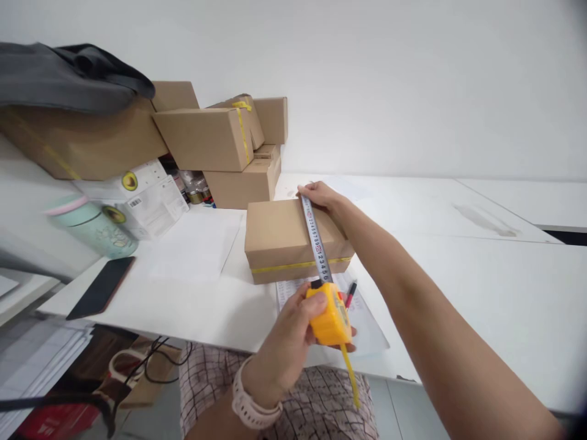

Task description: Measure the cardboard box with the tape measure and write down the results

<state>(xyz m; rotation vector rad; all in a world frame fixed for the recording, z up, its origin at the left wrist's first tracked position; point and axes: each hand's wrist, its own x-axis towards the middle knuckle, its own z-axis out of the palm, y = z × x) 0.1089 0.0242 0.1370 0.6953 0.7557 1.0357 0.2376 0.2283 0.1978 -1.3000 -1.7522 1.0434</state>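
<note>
A closed brown cardboard box with a yellow tape band round its side lies on the white table. Across its top runs the metal blade of a tape measure. My left hand, with a pale watch on the wrist, grips the yellow tape measure case in front of the box. At the box's far edge, the fingers of my right hand pinch the blade's end. Under the box and the case lie printed sheets and a red and black pen.
Stacked cardboard boxes stand at the back left, some under a dark grey cloth. Left of the box are a mint bottle, a black phone and white paper. Cables hang below the table's front edge.
</note>
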